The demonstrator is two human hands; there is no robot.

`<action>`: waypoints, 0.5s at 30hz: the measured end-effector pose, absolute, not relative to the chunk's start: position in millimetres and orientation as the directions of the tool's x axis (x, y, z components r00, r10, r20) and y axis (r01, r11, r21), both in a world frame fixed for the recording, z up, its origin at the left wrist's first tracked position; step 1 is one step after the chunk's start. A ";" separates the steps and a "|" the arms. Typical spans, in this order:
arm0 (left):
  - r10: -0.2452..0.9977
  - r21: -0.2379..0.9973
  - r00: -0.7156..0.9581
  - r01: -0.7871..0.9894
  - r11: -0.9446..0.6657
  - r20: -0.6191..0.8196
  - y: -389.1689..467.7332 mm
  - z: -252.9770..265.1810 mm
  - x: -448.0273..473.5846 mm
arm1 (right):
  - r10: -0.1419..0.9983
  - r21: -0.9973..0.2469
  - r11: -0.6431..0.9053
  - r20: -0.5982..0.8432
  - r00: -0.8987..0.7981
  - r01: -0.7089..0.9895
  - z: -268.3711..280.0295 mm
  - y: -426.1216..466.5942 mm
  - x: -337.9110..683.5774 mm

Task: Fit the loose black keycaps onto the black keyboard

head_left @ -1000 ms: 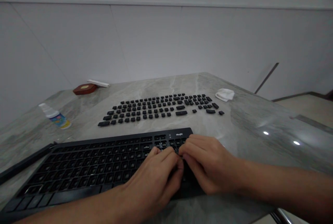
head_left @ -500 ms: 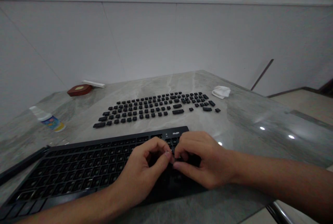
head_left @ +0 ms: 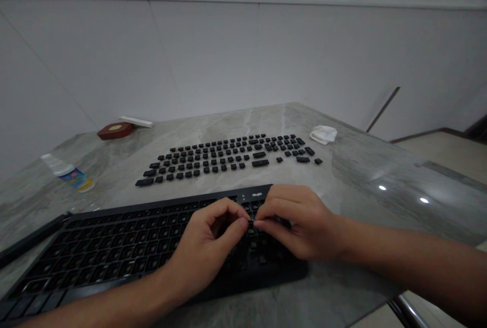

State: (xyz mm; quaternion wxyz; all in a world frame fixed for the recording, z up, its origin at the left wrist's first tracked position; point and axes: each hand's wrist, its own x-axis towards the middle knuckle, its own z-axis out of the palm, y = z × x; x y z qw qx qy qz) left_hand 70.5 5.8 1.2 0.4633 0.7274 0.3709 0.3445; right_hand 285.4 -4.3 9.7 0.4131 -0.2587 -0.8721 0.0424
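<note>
Head view: smooth pale wall (head_left: 213, 59), seamed in panels, behind a grey marbled table (head_left: 357, 181), glossy, bright glints at right. Black keyboard (head_left: 144, 236) at the near side, a grid of square wells below a plain upper strip; lower left corner cut off, right part largely covered by hands. Left hand (head_left: 213, 241) and right hand (head_left: 300, 221) meet above it, each pinching with thumb and forefinger. White-topped bottle (head_left: 72, 174), label too blurred to read; red-brown angular case (head_left: 116, 130) near the wall; crumpled white cloth (head_left: 323, 134). Small black keycaps (head_left: 213, 155) in rows beyond the keyboard. Between both hands' fingertips, over the keyboard's right part, a thin shiny piece (head_left: 250, 220), exact shape unclear.
</note>
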 end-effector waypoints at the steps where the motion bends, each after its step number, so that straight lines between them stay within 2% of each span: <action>1: 0.858 0.922 0.483 0.228 -0.314 0.173 5.3 1.2 70.4 | 0.500 -0.319 0.859 0.692 -0.521 0.400 10.9 -4.3 286.5; 4: 0.846 0.886 0.476 0.251 -0.391 0.238 3.1 1.7 69.8 | 0.528 -0.383 0.848 0.662 -0.532 0.366 13.5 -4.2 289.4; 9: 0.790 0.797 0.518 0.296 -0.527 0.329 0.1 2.1 68.6 | 0.536 -0.418 0.842 0.574 -0.619 0.341 14.6 -3.6 293.1; 15: 0.752 0.737 0.585 0.357 -0.574 0.302 -1.1 -1.6 67.2 | 0.561 -0.478 0.811 0.471 -0.681 0.338 14.7 -3.4 295.3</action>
